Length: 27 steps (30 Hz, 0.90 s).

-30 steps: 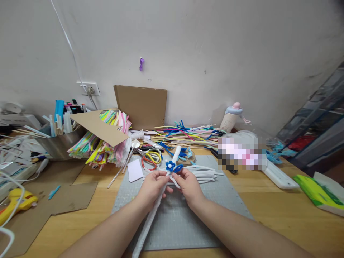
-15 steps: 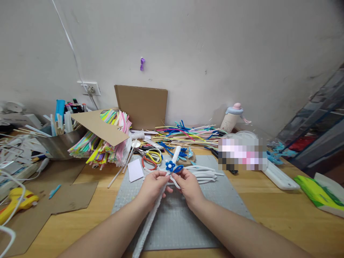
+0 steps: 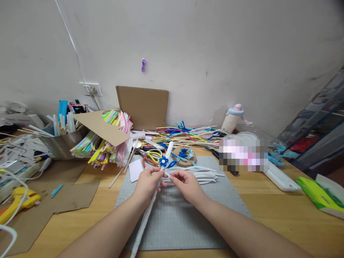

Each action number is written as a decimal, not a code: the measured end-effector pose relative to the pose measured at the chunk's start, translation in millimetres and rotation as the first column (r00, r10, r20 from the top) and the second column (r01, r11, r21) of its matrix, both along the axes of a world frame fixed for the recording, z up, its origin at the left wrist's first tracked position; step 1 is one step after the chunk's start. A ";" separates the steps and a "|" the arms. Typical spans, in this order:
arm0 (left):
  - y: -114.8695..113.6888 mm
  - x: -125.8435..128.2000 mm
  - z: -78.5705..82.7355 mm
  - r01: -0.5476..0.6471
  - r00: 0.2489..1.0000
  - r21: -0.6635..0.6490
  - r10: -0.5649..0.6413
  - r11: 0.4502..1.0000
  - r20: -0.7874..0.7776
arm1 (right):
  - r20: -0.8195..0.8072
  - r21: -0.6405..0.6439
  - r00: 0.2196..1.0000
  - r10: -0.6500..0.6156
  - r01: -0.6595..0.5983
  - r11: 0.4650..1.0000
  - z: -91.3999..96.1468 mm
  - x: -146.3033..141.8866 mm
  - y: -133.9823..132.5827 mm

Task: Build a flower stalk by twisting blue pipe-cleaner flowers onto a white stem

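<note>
My left hand (image 3: 149, 182) is closed around a long white fuzzy stick (image 3: 144, 225), which slants from the lower edge up past my fingers. Near its upper part sits a blue pipe-cleaner flower (image 3: 163, 161) with a white centre, and a blue loop (image 3: 172, 164) sticks out to the right of it. My right hand (image 3: 187, 183) pinches a white pipe cleaner (image 3: 168, 176) just right of the stick; part of this strand is hidden by the fingers. Behind my right hand, several loose white pipe cleaners (image 3: 206, 175) lie on the grey cutting mat (image 3: 188, 229).
Scissors (image 3: 153, 156) and a white card (image 3: 135, 170) lie behind my left hand. Bundled pastel pipe cleaners (image 3: 102, 152) and a metal pot (image 3: 64, 143) stand to the left, with a yellow glue gun (image 3: 23, 200) nearer. A bottle (image 3: 232, 120) stands at the back right.
The stick and flower have shifted slightly left with my left hand. My right hand has come away from beside the blue loop and now pinches the white strand lower down.
</note>
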<state>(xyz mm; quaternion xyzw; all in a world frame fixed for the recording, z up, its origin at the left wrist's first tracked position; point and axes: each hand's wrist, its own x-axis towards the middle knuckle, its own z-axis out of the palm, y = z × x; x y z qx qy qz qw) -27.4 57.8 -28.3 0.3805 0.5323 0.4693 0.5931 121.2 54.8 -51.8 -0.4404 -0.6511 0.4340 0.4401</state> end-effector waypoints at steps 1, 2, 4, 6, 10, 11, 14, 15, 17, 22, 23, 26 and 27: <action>0.0 -0.3 1.3 0.000 1.000 -0.002 0.000 1.000 -0.001 | 0.068 0.062 0.998 0.001 -0.005 0.998 3.0 2.2 -0.8; -0.1 -0.6 2.5 0.000 1.000 -0.002 0.000 1.000 -0.003 | 0.140 0.135 0.990 0.000 -0.019 0.991 6.4 4.5 -1.9; -0.2 -1.1 4.3 -0.004 1.000 0.003 0.004 1.000 -0.003 | 0.275 0.274 0.961 -0.003 -0.075 0.959 13.1 9.3 -3.6; -0.6 -1.4 5.3 -0.007 1.000 0.006 0.007 1.000 0.002 | 0.365 0.358 0.931 -0.022 -0.119 0.926 18.1 13.9 -3.6; -2.1 -0.3 6.5 -0.001 1.000 0.006 0.001 1.000 0.006 | 0.389 0.412 0.909 -0.149 -0.027 0.911 20.6 20.4 1.1; -2.6 0.3 6.9 -0.003 1.000 0.010 0.003 1.000 0.003 | 0.391 0.423 0.905 -0.168 -0.015 0.906 20.4 21.1 1.7; -4.6 2.1 9.5 -0.024 0.999 0.034 0.025 0.999 -0.025 | 0.428 0.486 0.884 -0.188 -0.050 0.872 22.7 20.8 -1.3; -5.8 2.7 11.1 -0.031 0.998 0.046 0.034 0.998 -0.045 | 0.451 0.517 0.871 -0.195 -0.076 0.853 25.3 20.4 -4.0; -9.7 4.3 15.9 -0.030 0.995 0.077 0.037 0.997 -0.095 | 0.516 0.576 0.826 -0.228 -0.138 0.805 34.4 20.3 -11.2; -26.4 10.8 35.2 0.078 0.975 0.173 -0.039 0.982 -0.221 | 0.701 0.663 0.622 -0.349 -0.390 0.639 82.8 29.6 -33.2; -29.8 12.2 39.4 0.119 0.969 0.199 -0.070 0.973 -0.238 | 0.734 0.658 0.577 -0.358 -0.474 0.585 95.7 32.5 -37.2; -37.9 15.2 51.0 0.276 0.926 0.273 -0.178 0.922 -0.334 | 0.789 0.614 0.522 -0.325 -0.655 0.441 134.1 39.0 -45.2; -39.9 15.9 54.6 0.326 0.900 0.294 -0.200 0.898 -0.388 | 0.797 0.604 0.530 -0.290 -0.686 0.405 145.5 39.7 -45.7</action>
